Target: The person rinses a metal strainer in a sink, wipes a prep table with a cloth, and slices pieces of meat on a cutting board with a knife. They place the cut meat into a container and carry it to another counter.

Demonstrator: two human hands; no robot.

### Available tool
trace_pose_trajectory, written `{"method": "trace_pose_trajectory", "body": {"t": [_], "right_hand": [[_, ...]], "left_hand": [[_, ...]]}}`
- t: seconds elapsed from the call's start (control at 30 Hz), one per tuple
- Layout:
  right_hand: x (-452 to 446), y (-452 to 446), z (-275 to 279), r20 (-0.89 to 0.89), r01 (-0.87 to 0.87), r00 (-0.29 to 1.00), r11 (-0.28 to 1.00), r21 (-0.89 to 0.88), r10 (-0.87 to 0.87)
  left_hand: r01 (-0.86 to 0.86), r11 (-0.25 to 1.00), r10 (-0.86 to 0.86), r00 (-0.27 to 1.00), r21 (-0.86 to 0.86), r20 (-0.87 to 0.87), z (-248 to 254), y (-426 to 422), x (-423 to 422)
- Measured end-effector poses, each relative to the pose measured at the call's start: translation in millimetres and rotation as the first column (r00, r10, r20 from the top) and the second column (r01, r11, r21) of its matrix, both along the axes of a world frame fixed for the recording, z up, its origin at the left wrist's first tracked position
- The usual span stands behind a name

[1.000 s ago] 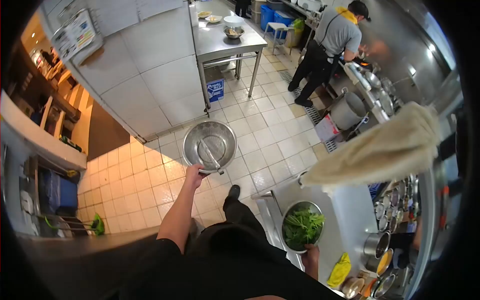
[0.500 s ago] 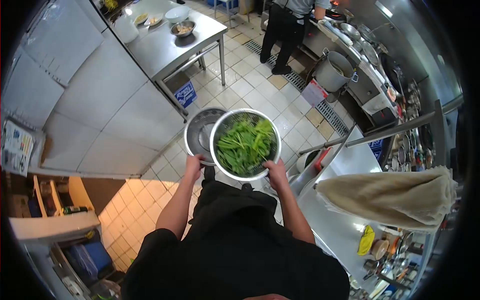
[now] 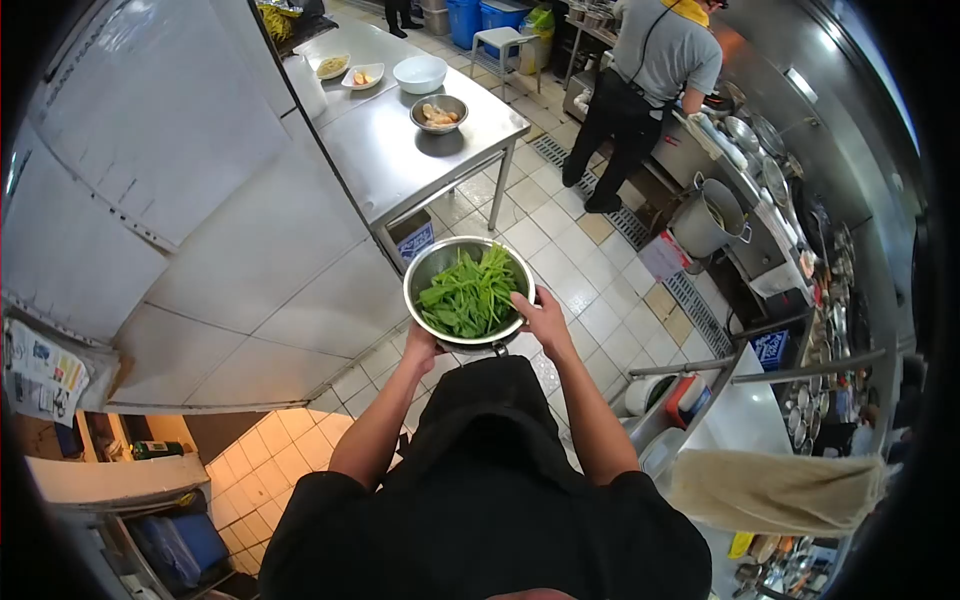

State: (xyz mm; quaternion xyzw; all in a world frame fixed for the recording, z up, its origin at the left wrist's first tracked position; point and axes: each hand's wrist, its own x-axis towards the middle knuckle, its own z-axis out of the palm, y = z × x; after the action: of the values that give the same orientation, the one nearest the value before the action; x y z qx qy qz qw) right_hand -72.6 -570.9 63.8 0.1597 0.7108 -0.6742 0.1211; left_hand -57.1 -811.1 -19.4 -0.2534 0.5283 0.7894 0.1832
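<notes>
so for labels: the blue box (image 3: 413, 238) under the table (image 3: 370, 165) has white lettering, but it's half hidden and i can't read it. another blue box (image 3: 768, 350) over by the counter (image 3: 740, 415) has white print too, also too small. the printed sheet (image 3: 45, 370) at far left is just blurry text.

compared to half a second ago, the bowl (image 3: 419, 272) of greens (image 3: 468, 295) has moved left and now sits over the strainer (image 3: 472, 349), which only peeks out underneath. they were just overlapping before. the cook (image 3: 668, 55) shows more of their back now too.

grip-wise, the right hand (image 3: 541, 318) has the bowl's right rim pinched, thumb over the edge. left hand (image 3: 422, 348) is closed around the lower left side, can't tell if it's got the bowl, the strainer or both.

the bowl is in front of the belly, near the table's close end, with the wall (image 3: 290, 290) off to its left. open tile floor (image 3: 560, 270) runs on its right out to the drain grate (image 3: 695, 310), and the counter's edge is well apart, lower right.
</notes>
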Motion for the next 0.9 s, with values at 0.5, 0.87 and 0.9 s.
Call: {"method": "trace_pose_trajectory", "body": {"t": [0.5, 0.87, 0.9], "right_hand": [[-72, 146, -150, 0.186, 0.165, 0.967, 0.985, 0.05, -0.172], [57, 200, -191, 0.232, 0.617, 0.701, 0.736, 0.277, -0.675], [73, 190, -186, 0.259, 0.663, 0.645, 0.695, 0.278, -0.719]], "left_hand": [[-0.391, 0.894, 0.398, 0.917, 0.218, 0.012, -99, -121, -279], [-0.37, 0.893, 0.39, 0.921, 0.255, -0.028, -75, -180, -419], [-0.516, 0.835, 0.529, 0.848, 0.193, -0.021, -69, -175, -424]]}}
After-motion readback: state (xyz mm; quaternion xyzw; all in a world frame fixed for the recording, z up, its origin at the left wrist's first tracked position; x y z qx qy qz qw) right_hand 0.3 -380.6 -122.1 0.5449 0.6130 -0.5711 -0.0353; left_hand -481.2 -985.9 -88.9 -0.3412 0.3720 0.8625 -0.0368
